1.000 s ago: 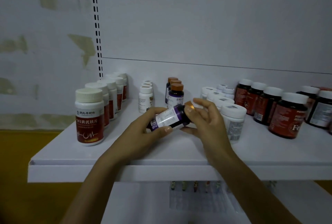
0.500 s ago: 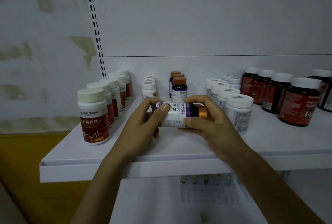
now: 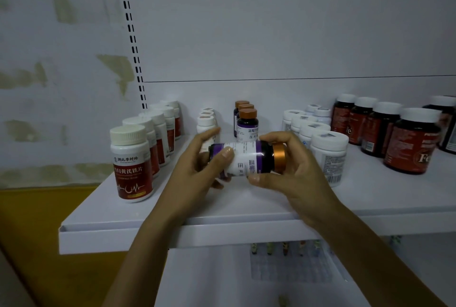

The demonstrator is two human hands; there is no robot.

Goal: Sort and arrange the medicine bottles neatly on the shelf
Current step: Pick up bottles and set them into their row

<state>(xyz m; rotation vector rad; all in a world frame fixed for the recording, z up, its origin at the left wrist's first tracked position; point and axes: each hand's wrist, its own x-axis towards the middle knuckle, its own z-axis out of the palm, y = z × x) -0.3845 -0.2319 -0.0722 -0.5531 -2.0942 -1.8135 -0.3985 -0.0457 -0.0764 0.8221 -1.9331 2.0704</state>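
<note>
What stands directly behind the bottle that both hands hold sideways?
A row of three orange-capped bottles stands behind the held bottle. The bottle and the right hand cover the front one's lower part; the rear two show mostly caps.

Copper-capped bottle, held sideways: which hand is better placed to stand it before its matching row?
Probably right: the right hand wraps the bottle at its cap, so raising it tips it upright; the left hand only pinches the base.

Dim, bluish light; soft blur, edges warped.
</note>
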